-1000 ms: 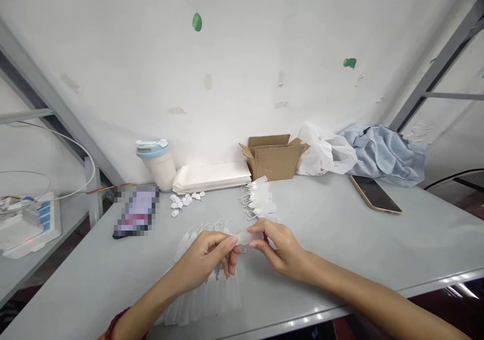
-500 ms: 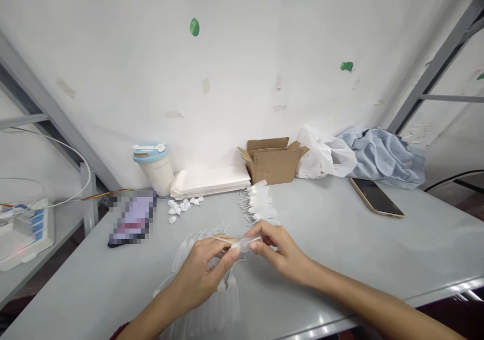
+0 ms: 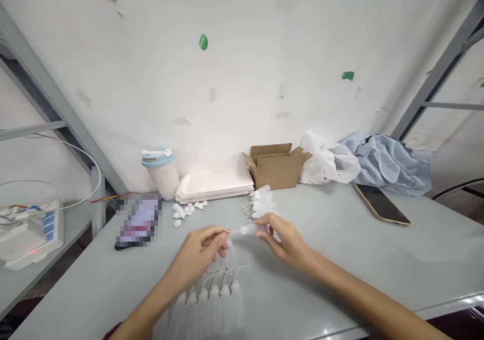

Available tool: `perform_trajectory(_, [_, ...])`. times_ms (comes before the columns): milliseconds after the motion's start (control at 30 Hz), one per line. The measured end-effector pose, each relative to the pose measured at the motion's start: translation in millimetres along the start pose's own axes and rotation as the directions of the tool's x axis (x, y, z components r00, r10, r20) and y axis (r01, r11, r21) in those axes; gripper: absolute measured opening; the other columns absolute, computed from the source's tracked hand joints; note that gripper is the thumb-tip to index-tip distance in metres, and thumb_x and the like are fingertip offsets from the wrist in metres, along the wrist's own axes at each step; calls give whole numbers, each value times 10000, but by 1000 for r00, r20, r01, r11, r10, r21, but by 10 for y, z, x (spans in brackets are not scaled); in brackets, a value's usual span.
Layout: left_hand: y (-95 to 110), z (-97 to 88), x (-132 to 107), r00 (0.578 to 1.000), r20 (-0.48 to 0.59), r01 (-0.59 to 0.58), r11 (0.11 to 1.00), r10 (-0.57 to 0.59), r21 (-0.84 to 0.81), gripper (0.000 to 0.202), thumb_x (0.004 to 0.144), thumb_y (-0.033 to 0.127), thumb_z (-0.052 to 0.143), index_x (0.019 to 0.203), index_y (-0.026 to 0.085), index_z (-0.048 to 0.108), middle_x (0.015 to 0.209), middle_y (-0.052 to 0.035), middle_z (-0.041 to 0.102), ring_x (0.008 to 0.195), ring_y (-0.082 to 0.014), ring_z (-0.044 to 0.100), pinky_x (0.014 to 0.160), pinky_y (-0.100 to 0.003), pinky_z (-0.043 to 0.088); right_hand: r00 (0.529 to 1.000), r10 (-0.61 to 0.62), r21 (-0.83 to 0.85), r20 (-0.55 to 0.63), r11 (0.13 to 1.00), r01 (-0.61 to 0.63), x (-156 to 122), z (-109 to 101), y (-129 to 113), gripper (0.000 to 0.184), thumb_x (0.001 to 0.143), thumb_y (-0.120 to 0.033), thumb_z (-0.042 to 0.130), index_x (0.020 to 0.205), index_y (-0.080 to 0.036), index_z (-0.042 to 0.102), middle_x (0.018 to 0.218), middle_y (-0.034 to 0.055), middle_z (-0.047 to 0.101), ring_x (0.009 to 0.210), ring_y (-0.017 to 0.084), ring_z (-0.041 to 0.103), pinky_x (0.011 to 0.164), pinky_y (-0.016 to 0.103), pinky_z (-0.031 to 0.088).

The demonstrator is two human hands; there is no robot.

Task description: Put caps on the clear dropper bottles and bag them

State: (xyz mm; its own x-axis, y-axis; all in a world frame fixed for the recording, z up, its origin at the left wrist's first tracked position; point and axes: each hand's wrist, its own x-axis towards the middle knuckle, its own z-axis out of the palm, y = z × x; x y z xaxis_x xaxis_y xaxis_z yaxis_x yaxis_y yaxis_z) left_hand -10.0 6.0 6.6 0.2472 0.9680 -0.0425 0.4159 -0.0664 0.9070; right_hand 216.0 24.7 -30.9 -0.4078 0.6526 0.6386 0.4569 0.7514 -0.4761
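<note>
A small clear bottle (image 3: 250,228) lies level in the air just above the tabletop (image 3: 340,259), held between both hands. The right hand (image 3: 289,241) pinches its body between thumb and fingertips, and the left hand (image 3: 196,259) pinches its narrow end, the other fingers curled under. Below the left hand a row of bottles (image 3: 212,304) lies side by side near the front edge, their thin strings curling up toward the hands. Just behind the right hand sits a pile of bottles (image 3: 260,201), and to its left are scattered white caps (image 3: 185,210). Further back along the wall stand a cup (image 3: 162,171), a flat white stack (image 3: 215,184), a box (image 3: 278,166), a bag (image 3: 328,161) and a blue cloth (image 3: 389,161), with a phone (image 3: 381,205) lying in front of the cloth.
</note>
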Motion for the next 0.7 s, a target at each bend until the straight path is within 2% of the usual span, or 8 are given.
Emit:
perform_trajectory(67, [-64,-146,79,993,-117,27,999,-23,31,372,783,431,482,926,130,649,725,-58,665,629,-180,624,557,-263,483,994,104,-86,-27,991,-106,51,-81,108,147,909,-296,463,991,-190,522,841,69,617,720,171,580,603,272,476])
perform_trajectory(133, [-137,-321,150,977,-212,36,996,-17,87,410,770,464,476,939,126,636,730,-63,666,631,-196,632,548,-276,480,989,142,-153,-37,977,-147,94,-159,194,143,896,-305,474,966,-192,526,852,74,614,779,196,581,647,306,489])
perform_trajectory(233, [-253,-568,220,948,-316,67,951,34,302,395,777,459,446,910,139,636,740,-66,681,681,-222,647,631,-309,486,985,173,-193,0,966,-170,125,-217,272,131,883,-290,484,955,-188,527,881,81,617,855,220,579,726,353,494])
perform_trajectory(367, [-426,-743,270,933,-334,124,748,136,652,342,818,345,391,954,155,639,919,-101,698,869,-265,635,785,-361,464,983,172,-228,55,961,-156,117,-199,292,107,874,-258,489,944,-187,529,923,91,620,907,231,567,779,388,481])
perform_trajectory(500, [-593,-752,315,939,-286,132,563,193,816,333,811,195,381,1008,130,642,1032,-140,655,989,-293,581,868,-390,431,986,154,-255,68,958,-132,109,-183,286,91,881,-234,468,941,-190,521,922,89,617,896,232,556,769,392,472])
perform_trajectory(600, [-658,-747,343,951,-237,102,518,199,849,345,808,141,386,1046,120,635,1055,-145,632,997,-297,558,889,-389,416,987,149,-264,67,956,-127,111,-191,297,79,880,-213,464,935,-189,517,920,87,608,870,230,547,751,388,467])
perform_trajectory(700, [-663,-775,349,956,-234,114,510,176,853,338,793,126,406,1047,119,628,1061,-148,615,1021,-303,539,895,-388,408,989,135,-278,66,954,-112,114,-200,306,70,874,-199,469,915,-191,525,923,90,605,876,236,538,758,397,458])
